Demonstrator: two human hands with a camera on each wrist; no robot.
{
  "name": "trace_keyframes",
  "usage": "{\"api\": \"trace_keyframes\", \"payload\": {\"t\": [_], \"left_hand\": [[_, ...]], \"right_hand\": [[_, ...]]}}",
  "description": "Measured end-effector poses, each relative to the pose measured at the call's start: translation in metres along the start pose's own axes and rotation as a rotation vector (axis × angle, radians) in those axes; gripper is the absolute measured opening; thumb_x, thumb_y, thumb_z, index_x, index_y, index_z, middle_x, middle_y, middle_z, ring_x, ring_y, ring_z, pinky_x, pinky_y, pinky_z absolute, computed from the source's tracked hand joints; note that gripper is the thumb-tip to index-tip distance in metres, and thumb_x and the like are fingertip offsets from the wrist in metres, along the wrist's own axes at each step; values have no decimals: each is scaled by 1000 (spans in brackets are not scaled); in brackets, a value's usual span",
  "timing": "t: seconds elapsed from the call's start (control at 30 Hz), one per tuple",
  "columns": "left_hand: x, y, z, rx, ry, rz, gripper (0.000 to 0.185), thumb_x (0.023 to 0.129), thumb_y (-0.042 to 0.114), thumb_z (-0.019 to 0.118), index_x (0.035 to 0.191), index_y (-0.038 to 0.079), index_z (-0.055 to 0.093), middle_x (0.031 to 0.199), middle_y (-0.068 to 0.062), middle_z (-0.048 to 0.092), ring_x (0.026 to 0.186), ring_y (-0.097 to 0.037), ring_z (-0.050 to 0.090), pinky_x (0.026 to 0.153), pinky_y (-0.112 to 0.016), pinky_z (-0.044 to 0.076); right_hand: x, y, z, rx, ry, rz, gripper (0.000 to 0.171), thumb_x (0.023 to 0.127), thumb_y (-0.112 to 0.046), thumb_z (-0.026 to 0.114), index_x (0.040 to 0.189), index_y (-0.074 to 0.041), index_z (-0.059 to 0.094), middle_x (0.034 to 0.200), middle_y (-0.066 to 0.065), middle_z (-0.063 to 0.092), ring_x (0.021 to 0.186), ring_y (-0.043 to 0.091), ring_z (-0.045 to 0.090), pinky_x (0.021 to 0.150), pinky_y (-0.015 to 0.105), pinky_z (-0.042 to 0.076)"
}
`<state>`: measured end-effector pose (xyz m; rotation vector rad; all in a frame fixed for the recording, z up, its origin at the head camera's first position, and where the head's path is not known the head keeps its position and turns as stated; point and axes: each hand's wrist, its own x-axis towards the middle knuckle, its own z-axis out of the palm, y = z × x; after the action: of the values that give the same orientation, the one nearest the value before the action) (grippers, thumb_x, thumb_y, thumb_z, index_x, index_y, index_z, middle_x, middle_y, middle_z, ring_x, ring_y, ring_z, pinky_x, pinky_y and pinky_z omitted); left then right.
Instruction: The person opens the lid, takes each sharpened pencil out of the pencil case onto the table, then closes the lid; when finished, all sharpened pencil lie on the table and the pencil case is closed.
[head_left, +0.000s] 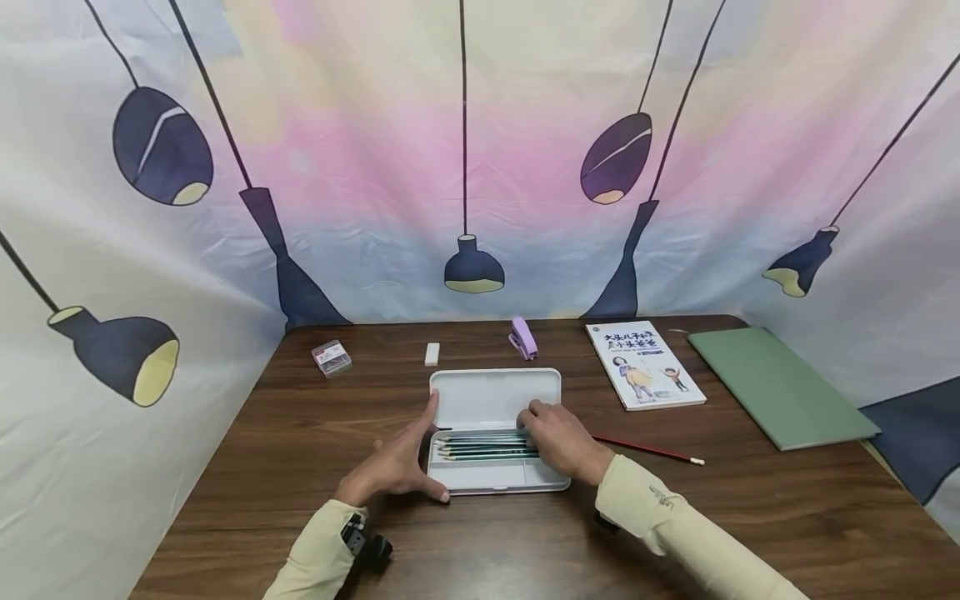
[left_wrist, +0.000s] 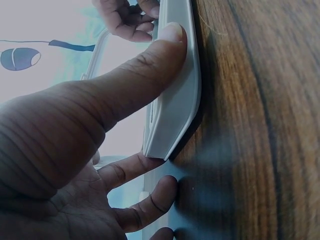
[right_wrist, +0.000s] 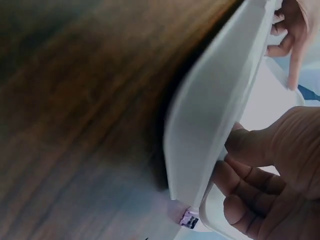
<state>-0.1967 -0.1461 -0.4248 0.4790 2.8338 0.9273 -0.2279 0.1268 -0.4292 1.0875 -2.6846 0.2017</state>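
A white pencil case (head_left: 495, 477) lies with its lid (head_left: 497, 398) raised at the back. Several dark green pencils (head_left: 480, 455) lie side by side in its rear compartment, points to the left. My left hand (head_left: 397, 462) holds the case's left end. Its thumb (left_wrist: 150, 67) presses the front wall, and the index finger touches the lid's left edge. My right hand (head_left: 562, 437) reaches over the right part of the case with curled fingers (right_wrist: 240, 187) at the pencils' right ends. Whether those fingers pinch a pencil is hidden.
A red pencil (head_left: 652, 449) lies right of the case. Behind stand a small clear box (head_left: 332, 358), a white eraser (head_left: 432, 354) and a purple stapler (head_left: 522, 339). A picture book (head_left: 645, 367) and a green folder (head_left: 783, 386) lie on the right of the wooden table (head_left: 300, 467).
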Motion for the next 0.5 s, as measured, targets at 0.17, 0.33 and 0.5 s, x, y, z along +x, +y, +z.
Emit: {"api": "trace_keyframes", "payload": {"t": [0.17,0.33,0.5], "left_hand": [[1,-1,0,2,-3,-1,139,44,41,89,147,24,-2,124,-8,51,123,-32,37,80,-78,5],[1,0,-1,-5,-3,0,139,44,41,89,147,24,-3,124,-8,51,124,-32,36,80,-78,4],[1,0,0,0,-10,-8,140,43,41,89,147,24,-3,124,-8,51,124,-31,36,81,-78,4]], "right_hand": [[-4,-4,0,-96,-6,-72,14,78,-1,64,90,-10,65,82,2,54,69,15,53,69,33,46],[-7,-4,0,-157,1,-114,17,75,3,62,89,-8,64,79,3,55,69,17,52,67,34,44],[-11,-4,2,-206,13,-158,17,76,1,63,90,-6,59,79,5,52,70,19,52,66,34,44]]}}
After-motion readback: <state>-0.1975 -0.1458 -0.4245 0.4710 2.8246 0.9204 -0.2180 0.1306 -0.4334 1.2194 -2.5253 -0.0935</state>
